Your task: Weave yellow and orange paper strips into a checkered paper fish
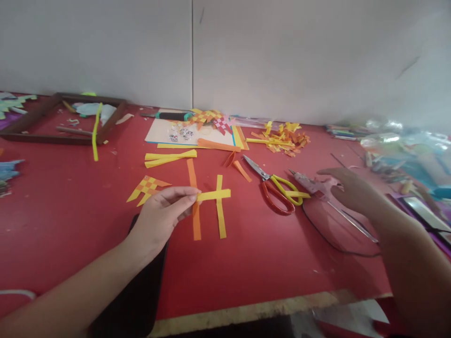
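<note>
My left hand [164, 209] pinches the end of a short yellow paper strip [211, 194]. That strip crosses a longer upright yellow strip [221, 218], forming a cross. An orange strip [196, 225] lies upright on the table, partly behind my left fingertips. At the right, my right hand [347, 188] has its thumb and fingers around the handle of a pink hot glue gun [313, 187], whose nozzle points left. A clear glue stick [352, 221] sticks out of its back. Scissors [269, 180] with red and yellow handles lie just left of the gun.
A woven paper fish [148, 188] and yellow strips [169, 157] lie left of centre. Behind are white card [155, 131], a green-and-black cutter [172, 116] and paper scraps [285, 138]. A brown frame [35, 139] stands far left; a black cord [338, 249] curves below the gun.
</note>
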Action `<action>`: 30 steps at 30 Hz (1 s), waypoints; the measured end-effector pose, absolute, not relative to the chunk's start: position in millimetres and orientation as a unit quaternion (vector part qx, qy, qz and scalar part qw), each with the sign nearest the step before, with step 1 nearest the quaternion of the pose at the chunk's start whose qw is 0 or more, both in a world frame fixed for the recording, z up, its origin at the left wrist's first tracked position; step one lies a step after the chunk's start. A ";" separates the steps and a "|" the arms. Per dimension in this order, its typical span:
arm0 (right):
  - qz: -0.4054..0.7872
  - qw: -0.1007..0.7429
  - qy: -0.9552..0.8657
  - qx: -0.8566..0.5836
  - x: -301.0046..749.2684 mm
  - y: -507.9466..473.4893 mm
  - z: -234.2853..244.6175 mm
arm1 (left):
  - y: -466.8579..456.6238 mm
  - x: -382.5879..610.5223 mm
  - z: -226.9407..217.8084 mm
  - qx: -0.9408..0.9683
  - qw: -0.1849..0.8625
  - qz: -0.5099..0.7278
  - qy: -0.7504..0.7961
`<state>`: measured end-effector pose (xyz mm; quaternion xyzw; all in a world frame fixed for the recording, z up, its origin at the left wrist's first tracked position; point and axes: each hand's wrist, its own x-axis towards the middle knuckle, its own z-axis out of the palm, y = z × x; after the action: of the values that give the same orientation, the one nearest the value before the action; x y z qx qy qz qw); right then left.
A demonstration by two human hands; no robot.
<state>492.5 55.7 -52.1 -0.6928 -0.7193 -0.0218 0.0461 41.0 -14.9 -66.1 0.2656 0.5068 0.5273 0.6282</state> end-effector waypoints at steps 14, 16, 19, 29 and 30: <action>0.058 0.027 -0.821 -0.568 425.7 34.1 -49.5 | -18.9 39.7 -70.2 0.331 0.607 0.514 0.508; 0.053 0.042 -0.813 -0.578 423.9 32.8 -48.5 | -20.0 38.8 -70.7 0.349 0.602 0.509 0.507; 0.024 0.069 -0.792 -0.606 420.8 27.6 -45.6 | -20.7 38.1 -71.3 0.345 0.606 0.516 0.498; 0.311 0.229 -0.762 -0.520 333.8 6.9 -28.7 | -19.5 38.9 -69.0 0.392 0.566 0.509 0.516; 0.332 0.225 -0.763 -0.507 323.1 5.7 -28.4 | -19.5 38.2 -68.1 0.409 0.555 0.512 0.513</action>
<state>323.1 5.7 -28.4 -0.5067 -0.7632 0.3320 0.2250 38.2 -19.5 -68.1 0.4088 0.5125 0.5121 0.5549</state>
